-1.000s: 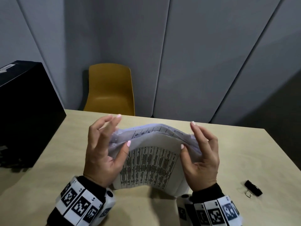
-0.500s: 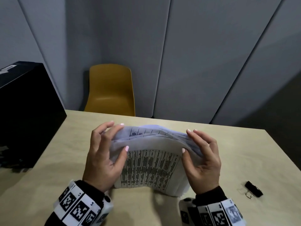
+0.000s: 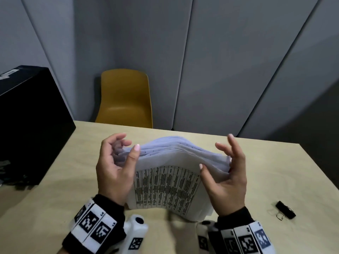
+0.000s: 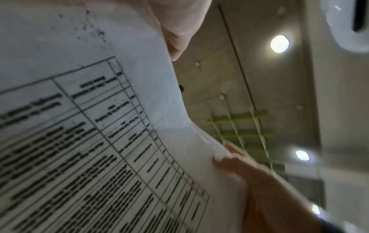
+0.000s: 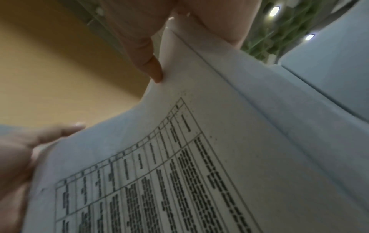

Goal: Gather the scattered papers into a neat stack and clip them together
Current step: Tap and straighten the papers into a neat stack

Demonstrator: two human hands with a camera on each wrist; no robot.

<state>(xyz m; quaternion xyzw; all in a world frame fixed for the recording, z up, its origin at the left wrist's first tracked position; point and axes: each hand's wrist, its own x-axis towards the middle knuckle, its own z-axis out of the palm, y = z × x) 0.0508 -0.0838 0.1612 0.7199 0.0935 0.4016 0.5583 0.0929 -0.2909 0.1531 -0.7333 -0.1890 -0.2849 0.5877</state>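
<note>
A stack of white papers (image 3: 165,186) with a printed table on its front sheet stands on its lower edge on the wooden table (image 3: 275,171), bowed toward me. My left hand (image 3: 129,143) holds the stack's left edge, thumb on the front and fingers curled behind. My right hand (image 3: 212,154) holds the right edge with its thumb in front, index and middle fingers raised above the top. The left wrist view shows the sheet (image 4: 79,126) up close, and the right wrist view shows the same sheet (image 5: 199,157). A black binder clip (image 3: 285,212) lies on the table right of my right wrist.
A large black box (image 3: 31,125) stands on the table's left side. A yellow chair (image 3: 126,99) sits behind the far edge, in front of grey wall panels. Bare tabletop lies to the right of the papers around the clip.
Fingers of both hands have lifted off the stack's top edge. The top sheets now fan apart and the stack bows more.
</note>
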